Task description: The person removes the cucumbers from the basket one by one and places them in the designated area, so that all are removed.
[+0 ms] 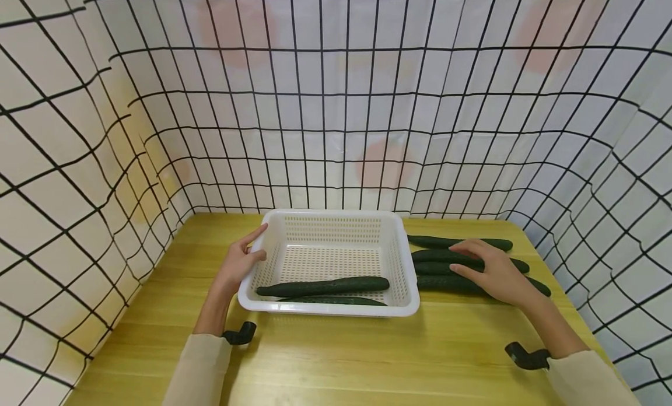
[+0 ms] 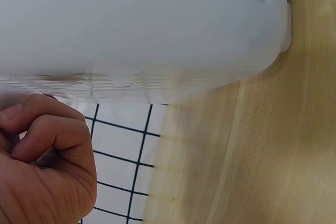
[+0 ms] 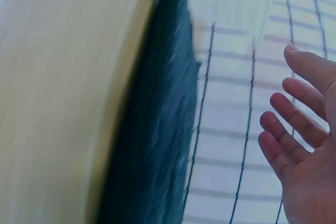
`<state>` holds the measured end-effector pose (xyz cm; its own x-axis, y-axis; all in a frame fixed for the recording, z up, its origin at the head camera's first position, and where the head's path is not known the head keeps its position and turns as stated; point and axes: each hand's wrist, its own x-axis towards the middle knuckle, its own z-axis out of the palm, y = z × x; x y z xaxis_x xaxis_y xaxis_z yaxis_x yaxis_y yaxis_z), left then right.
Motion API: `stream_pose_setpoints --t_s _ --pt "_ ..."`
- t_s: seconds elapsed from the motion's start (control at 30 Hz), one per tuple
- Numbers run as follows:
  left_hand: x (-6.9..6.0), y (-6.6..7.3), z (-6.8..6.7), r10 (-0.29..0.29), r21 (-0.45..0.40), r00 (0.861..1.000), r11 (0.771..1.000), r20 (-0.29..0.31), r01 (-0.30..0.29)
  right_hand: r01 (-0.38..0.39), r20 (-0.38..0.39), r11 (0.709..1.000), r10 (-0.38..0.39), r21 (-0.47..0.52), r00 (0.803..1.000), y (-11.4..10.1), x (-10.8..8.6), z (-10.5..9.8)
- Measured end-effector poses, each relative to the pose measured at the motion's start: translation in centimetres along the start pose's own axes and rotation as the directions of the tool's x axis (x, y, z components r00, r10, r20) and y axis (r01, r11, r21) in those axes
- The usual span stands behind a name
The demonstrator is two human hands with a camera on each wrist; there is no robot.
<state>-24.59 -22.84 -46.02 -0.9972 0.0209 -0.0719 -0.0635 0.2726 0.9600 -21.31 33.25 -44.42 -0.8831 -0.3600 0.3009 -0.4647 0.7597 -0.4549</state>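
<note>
A white plastic basket [image 1: 325, 263] stands on the table, with one cucumber [image 1: 325, 286] inside and another cucumber [image 1: 336, 300] partly hidden by the front rim. My left hand [image 1: 238, 266] holds the basket's left rim, thumb over the edge; in the left wrist view its lower fingers are curled beside the basket wall [image 2: 157, 24]. To the right of the basket lie several dark green cucumbers [image 1: 446, 284], side by side. Over them hovers my right hand [image 1: 490, 272], fingers apart and thumb spread. The right wrist view shows nothing in that hand, near a large blurred cucumber [image 3: 157, 108].
Black wire grid [image 1: 346, 111] over white sheeting rises at the back and both sides of the wooden table [image 1: 336, 359]. A black wrist mount [image 1: 241, 333] sits on the left wrist, and a similar black mount [image 1: 527, 357] on the right.
</note>
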Motion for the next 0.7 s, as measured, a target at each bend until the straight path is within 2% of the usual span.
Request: stream_pose_setpoints --t_s 0.4,0.7 --pt "0.1 0.2 0.0 -0.003 -0.024 1.000 1.000 0.003 0.003 0.107 0.048 0.986 -0.114 0.124 0.992 -5.9 4.6 2.7" --pt "-1.7 2.9 0.1 -0.023 -0.011 1.000 1.000 0.020 0.023 0.158 0.092 0.972 -0.176 0.174 0.980 -9.4 6.5 4.6"
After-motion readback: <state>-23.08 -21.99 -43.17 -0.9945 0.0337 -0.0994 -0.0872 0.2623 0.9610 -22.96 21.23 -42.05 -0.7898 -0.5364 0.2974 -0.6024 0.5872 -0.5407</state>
